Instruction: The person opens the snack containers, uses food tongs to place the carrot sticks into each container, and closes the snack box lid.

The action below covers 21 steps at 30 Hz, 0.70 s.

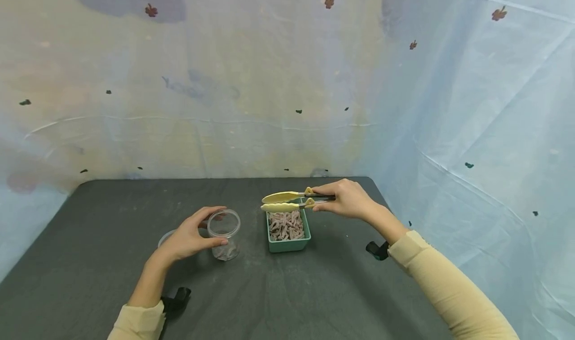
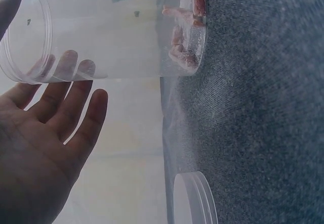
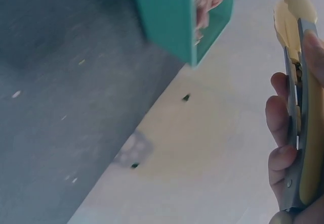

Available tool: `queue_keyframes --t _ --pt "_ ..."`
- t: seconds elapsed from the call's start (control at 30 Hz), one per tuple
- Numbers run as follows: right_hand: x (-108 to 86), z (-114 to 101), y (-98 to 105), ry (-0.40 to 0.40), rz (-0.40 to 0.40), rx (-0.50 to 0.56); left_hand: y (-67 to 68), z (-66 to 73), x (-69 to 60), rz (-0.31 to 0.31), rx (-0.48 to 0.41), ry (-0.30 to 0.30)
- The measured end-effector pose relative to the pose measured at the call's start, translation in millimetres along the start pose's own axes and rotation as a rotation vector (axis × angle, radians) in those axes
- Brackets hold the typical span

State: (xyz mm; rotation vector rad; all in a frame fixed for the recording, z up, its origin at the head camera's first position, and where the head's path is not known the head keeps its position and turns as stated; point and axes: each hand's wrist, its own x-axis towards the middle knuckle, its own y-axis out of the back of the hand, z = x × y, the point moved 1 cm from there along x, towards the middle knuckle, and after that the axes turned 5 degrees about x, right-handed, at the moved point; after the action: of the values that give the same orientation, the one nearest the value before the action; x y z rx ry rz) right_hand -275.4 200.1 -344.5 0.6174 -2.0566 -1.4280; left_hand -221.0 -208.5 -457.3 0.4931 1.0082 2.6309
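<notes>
A clear plastic jar (image 1: 226, 230) stands upright on the dark table, several pinkish-brown strips (image 2: 185, 52) at its bottom. My left hand (image 1: 190, 235) holds it near the rim, thumb on the near side and fingers round the far side. My right hand (image 1: 346, 199) grips yellow-tipped tongs (image 1: 283, 202) by their handles. The tong tips are slightly apart above the far part of a green rectangular tub (image 1: 287, 246), and nothing shows between them. Inside the tub lies a heap of similar strips (image 1: 286, 226); the tongs cover part of its far rim.
A round clear lid (image 2: 195, 198) lies on the table left of the jar, mostly behind my left hand in the head view. Small pale crumbs (image 3: 16, 94) dot the table (image 1: 314, 300). A patterned sheet (image 1: 251, 80) hangs behind the table and along its right side.
</notes>
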Motion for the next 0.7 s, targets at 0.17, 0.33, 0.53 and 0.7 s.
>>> queue_keyframes --t 0.17,0.33,0.53,0.7 --pt "-10.5 12 6 -0.037 -0.04 -0.035 0.2 -1.2 -0.6 -0.001 -0.008 -0.012" --pt "-14.1 17 10 -0.078 -0.125 -0.065 0.3 -2.4 -0.6 -0.001 -0.01 -0.016" --pt "-11.9 18 7 -0.103 -0.214 -0.084 0.2 -2.9 -0.3 -0.004 -0.009 -0.014" --pt "-8.4 17 2 -0.1 -0.246 -0.119 0.2 -2.5 0.3 -0.005 -0.01 -0.01"
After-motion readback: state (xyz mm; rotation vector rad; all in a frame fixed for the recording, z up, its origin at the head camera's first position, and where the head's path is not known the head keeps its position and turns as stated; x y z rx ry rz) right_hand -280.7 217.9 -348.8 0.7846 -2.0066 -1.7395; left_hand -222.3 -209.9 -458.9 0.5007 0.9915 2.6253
